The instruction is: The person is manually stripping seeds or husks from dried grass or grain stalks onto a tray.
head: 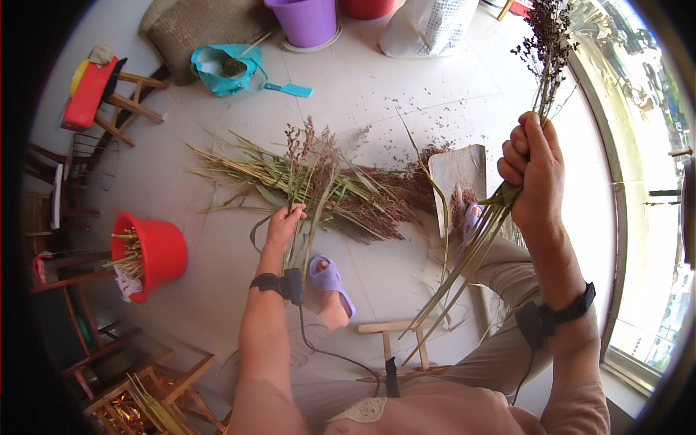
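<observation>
My right hand (535, 163) is raised at the right, closed around a bunch of stalks (462, 266) with dark seed heads (546, 51) pointing up and away. My left hand (286, 224) pinches a few upright stalks with reddish-brown seed heads (312, 147). Just beyond that hand lies a pile of cut, sorghum-like stalks (255, 168) on the tiled floor, stems to the left and brown seed heads (375, 209) to the right. A flat shovel blade (459, 168) sits at the pile's right end with some seed heads on it.
A red bucket (163, 255) holding cut stems lies tilted at the left. Beyond the pile are a blue bag (209, 76), a blue-handled brush or scoop (291, 89), a purple bucket (304, 24) and a white sack (429, 32). Loose seeds (402, 117) dot the floor. Wooden stools (130, 103) line the left.
</observation>
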The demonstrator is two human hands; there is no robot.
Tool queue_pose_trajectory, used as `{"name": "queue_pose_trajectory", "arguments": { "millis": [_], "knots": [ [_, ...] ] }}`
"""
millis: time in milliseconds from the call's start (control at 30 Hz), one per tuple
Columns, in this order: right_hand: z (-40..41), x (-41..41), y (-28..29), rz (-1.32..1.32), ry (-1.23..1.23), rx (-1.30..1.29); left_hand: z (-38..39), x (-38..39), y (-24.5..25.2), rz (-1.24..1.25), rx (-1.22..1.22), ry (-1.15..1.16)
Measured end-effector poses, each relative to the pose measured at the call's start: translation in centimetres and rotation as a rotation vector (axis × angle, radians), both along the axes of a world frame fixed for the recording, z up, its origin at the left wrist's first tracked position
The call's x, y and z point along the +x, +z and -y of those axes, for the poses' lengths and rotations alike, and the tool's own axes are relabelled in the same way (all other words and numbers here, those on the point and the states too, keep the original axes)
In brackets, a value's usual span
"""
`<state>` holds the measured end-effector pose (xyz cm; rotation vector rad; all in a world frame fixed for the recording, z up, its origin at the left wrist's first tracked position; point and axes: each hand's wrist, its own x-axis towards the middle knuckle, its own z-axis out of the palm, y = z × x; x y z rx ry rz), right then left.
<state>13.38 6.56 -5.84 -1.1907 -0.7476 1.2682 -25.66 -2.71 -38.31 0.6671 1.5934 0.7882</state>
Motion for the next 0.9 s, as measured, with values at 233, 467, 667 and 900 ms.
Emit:
{"name": "queue_pose_trajectory", "arguments": {
  "millis": [233, 467, 667, 900],
  "knots": [
    [1.8, -0.4, 2.5, -0.119, 0.074, -0.018, -5.0, 2.8, 16.8, 0.304, 0.268, 0.011],
    [2.7, -1.5, 2.3, -0.361, 0.216, -0.105, -6.8, 14.0, 29.3, 0.541, 0.576, 0.017],
    [3.5, -0.4, 3.3, -0.445, 0.268, -0.004, -3.5, 24.4, 35.3, 0.616, 0.543, 0.123],
    [4.4, 0.1, 5.9, -0.375, 0.287, -0.024, -2.1, 27.3, 35.2, 0.654, 0.528, 0.141]
  ]
}}
